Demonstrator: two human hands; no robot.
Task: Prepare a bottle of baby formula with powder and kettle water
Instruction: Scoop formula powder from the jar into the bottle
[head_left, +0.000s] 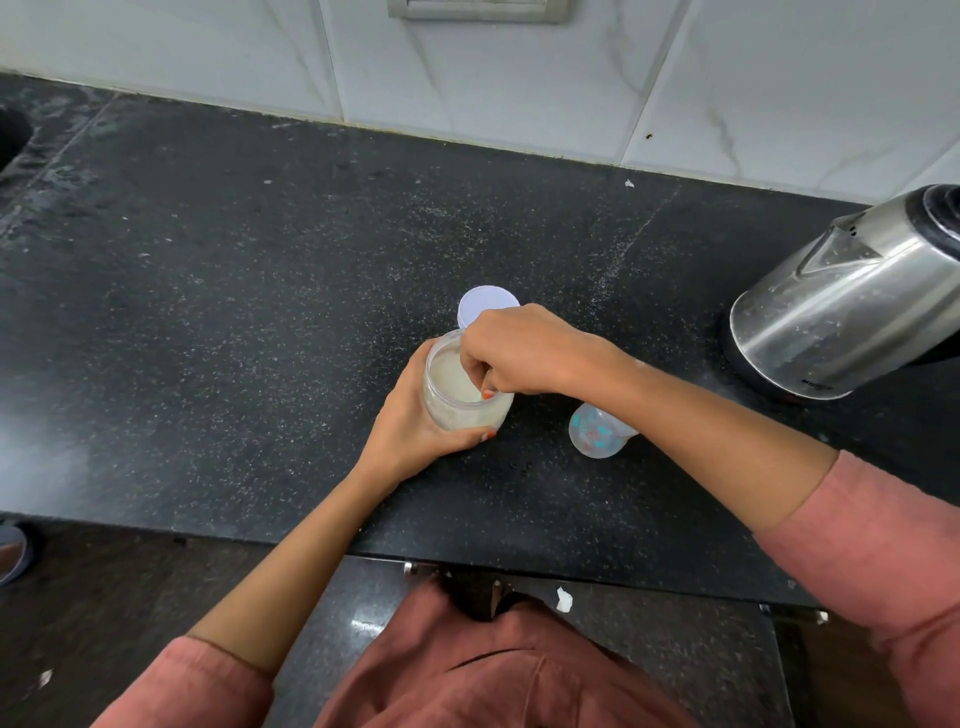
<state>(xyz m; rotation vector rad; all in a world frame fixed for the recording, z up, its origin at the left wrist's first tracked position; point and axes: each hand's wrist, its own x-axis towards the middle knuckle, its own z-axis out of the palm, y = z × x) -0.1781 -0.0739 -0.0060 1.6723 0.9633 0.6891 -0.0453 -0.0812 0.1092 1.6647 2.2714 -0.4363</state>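
A clear plastic jar of pale formula powder (451, 392) stands open on the black counter (234, 322). My left hand (415, 421) wraps around the jar's side from the front. My right hand (519, 351) reaches into the jar's mouth with fingers pinched together; whatever they hold is hidden. The jar's white lid (485, 304) lies flat just behind the jar. An open baby bottle (592, 431) with teal and red print stands to the right, partly under my right forearm. A steel kettle (852, 306) sits at the far right.
A tiled wall (519, 78) runs along the back of the counter. A dark sink edge (10, 140) shows at the far left. The counter's front edge (363, 548) lies close to my body.
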